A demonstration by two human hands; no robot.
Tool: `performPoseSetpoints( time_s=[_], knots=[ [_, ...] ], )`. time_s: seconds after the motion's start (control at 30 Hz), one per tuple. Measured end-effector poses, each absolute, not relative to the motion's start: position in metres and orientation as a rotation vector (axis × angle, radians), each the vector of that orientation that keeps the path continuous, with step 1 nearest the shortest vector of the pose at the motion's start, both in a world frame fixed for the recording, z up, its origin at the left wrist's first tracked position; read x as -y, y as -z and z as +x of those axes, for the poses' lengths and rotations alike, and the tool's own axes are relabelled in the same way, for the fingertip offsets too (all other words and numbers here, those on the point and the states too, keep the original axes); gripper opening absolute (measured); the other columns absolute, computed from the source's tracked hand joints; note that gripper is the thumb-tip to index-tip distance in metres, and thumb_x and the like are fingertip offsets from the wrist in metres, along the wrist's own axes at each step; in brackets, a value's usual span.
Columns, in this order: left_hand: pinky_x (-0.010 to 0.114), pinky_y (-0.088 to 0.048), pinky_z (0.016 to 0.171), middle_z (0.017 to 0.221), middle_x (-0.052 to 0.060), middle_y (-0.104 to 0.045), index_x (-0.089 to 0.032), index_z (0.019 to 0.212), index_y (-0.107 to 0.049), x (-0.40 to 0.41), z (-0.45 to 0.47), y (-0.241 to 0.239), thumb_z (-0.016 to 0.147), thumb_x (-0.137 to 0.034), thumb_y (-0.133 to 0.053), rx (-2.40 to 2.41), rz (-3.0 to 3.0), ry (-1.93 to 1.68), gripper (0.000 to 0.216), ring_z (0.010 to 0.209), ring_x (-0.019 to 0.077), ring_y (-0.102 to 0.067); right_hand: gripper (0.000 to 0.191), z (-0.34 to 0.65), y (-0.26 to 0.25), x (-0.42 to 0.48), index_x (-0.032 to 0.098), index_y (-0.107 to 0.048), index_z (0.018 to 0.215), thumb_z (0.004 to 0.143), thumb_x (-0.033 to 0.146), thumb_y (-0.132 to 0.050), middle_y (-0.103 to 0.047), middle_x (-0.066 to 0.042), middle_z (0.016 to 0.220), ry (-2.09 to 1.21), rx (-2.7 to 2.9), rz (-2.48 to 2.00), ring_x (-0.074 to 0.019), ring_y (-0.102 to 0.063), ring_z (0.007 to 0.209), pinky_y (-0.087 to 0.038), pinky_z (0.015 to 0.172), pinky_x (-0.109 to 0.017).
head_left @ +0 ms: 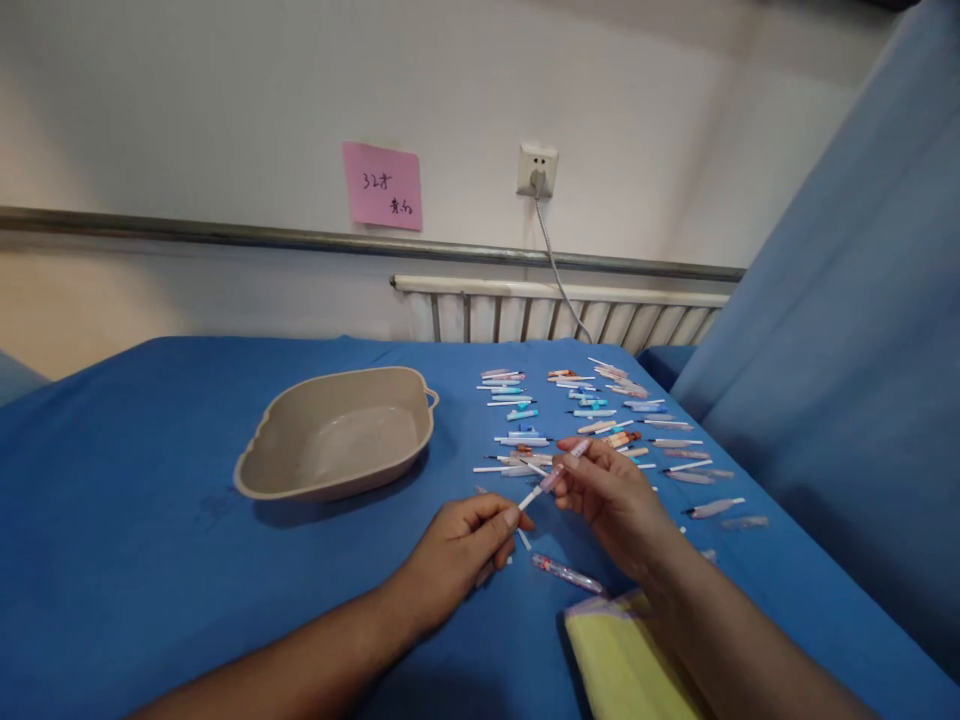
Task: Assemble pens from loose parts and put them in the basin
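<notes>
Both hands meet over the blue cloth [150,560]. My left hand [457,555] pinches the white end of a thin stick-like item [541,488], fingers closed. My right hand [611,500] grips the same item's clear pinkish barrel, fingers curled round it. The item lies slanted between the two hands, just above the cloth. A clear pink-tinted tube [568,574] lies on the cloth below my right hand. Beyond the hands, several small capped tubes and white sticks [585,415] are spread in rows.
A beige tray [255,470] with a scalloped rim stands at the left. A yellow sheet [622,660] lies under my right forearm. Behind are a wall with a pink note [382,186], a socket with a cable [537,170], a radiator [555,310] and a blue drape [847,330] at right.
</notes>
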State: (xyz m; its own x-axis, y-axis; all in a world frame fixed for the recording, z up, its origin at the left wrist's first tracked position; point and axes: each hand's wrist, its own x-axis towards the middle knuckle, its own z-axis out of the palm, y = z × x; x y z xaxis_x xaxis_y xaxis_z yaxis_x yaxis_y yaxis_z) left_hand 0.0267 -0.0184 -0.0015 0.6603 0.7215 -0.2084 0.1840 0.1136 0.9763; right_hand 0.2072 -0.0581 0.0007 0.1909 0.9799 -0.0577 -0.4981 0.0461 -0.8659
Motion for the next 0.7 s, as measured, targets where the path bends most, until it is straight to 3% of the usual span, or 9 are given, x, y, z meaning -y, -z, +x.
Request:
performPoseSetpoints(
  time_s=[0.37, 0.57, 0.7],
  knots=[
    [0.02, -0.023, 0.04, 0.048, -0.006, -0.045, -0.013, 0.083, -0.065, 0.0163, 0.0277, 0.002, 0.081, -0.045, -0.054, -0.806, 1.463, -0.435, 0.034, 0.04, 0.0065, -0.034, 0.031, 0.2042, 0.0026, 0.0584, 0.02, -0.056, 0.09, 0.069, 0.033, -0.075, -0.062, 0.002, 0.07, -1.139, 0.874, -0.963, -0.0118, -0.059, 0.058, -0.05, 0.055, -0.024],
    [0.02, -0.026, 0.044, 0.051, -0.005, -0.047, -0.014, 0.081, -0.062, 0.0151, 0.027, 0.0008, 0.081, -0.044, -0.053, -0.793, 1.52, -0.429, 0.031, 0.043, 0.0076, -0.036, 0.029, 0.1982, -0.0006, 0.0638, 0.023, -0.055, 0.097, 0.074, 0.031, -0.071, -0.062, 0.002, 0.077, -1.14, 1.102, -0.953, -0.0129, -0.061, 0.067, -0.05, 0.067, -0.027],
    [0.021, -0.027, 0.048, 0.055, -0.005, -0.049, -0.015, 0.085, -0.06, 0.0158, 0.0255, -0.0018, 0.077, -0.034, -0.058, -0.773, 1.559, -0.472, 0.021, 0.05, 0.0088, -0.04, 0.026, 0.1976, 0.0019, 0.065, 0.023, -0.058, 0.101, 0.078, 0.031, -0.067, -0.064, 0.001, 0.083, -1.158, 1.186, -0.953, -0.0139, -0.063, 0.074, -0.05, 0.075, -0.029]
  ],
)
